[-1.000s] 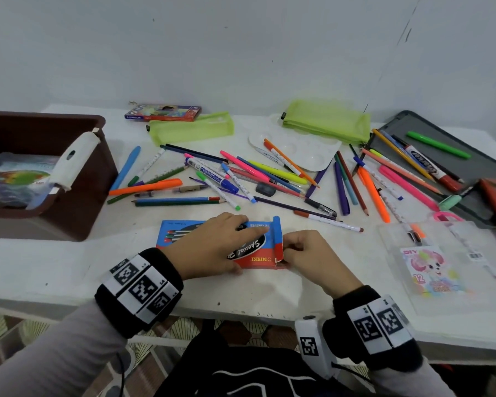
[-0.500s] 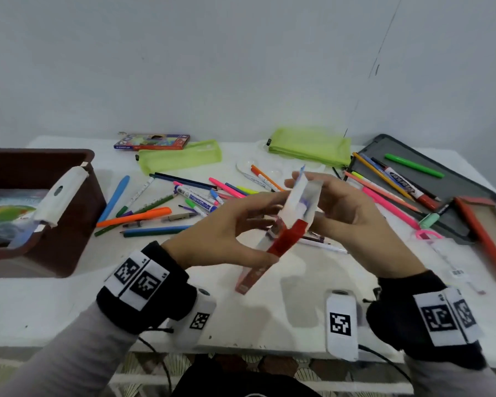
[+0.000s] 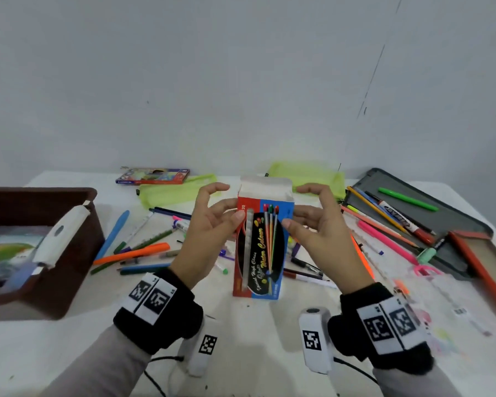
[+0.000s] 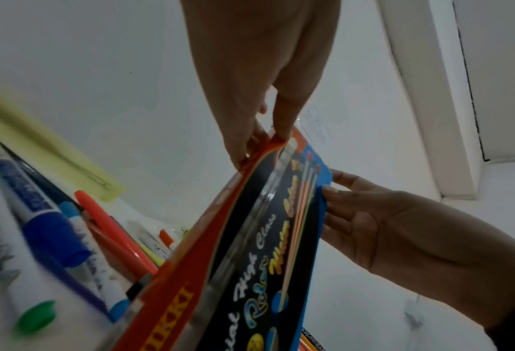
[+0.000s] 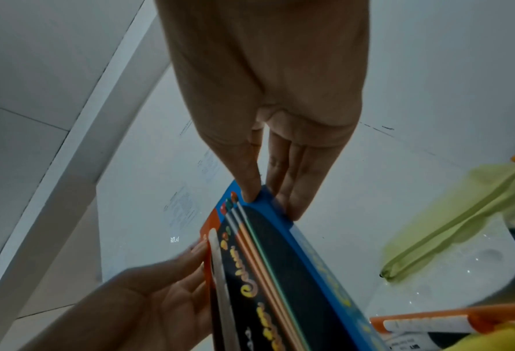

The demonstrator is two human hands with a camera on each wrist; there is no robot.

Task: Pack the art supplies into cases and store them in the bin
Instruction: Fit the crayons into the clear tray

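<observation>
You hold the red and blue marker box (image 3: pixel 262 247) upright in front of you, above the desk (image 3: pixel 249 333), with its white top flap (image 3: pixel 265 186) standing open. Your left hand (image 3: pixel 205 233) pinches the red edge near the top between thumb and fingers, and the left wrist view shows those fingertips (image 4: pixel 251 140) clamped on that edge. Your right hand (image 3: pixel 324 239) grips the blue edge the same way, thumb on the printed front and fingers behind it.

Behind the box, loose pens and markers (image 3: pixel 143 247) lie scattered across the desk, among them an orange marker (image 3: pixel 132 253) and a light blue pen (image 3: pixel 113 234) on the left. Two lime green mesh pouches (image 3: pixel 172 190) lie flat toward the back, with a small colourful pencil box (image 3: pixel 152 176) just beyond the left one.

On your left stands the brown bin (image 3: pixel 69 253), with a white handle (image 3: pixel 62 234) resting on its rim and a clear packet inside. On your right an open dark case (image 3: pixel 447 213) holds more pens, including a green marker (image 3: pixel 407 199). A clear plastic pouch (image 3: pixel 441 305) lies near your right wrist.
</observation>
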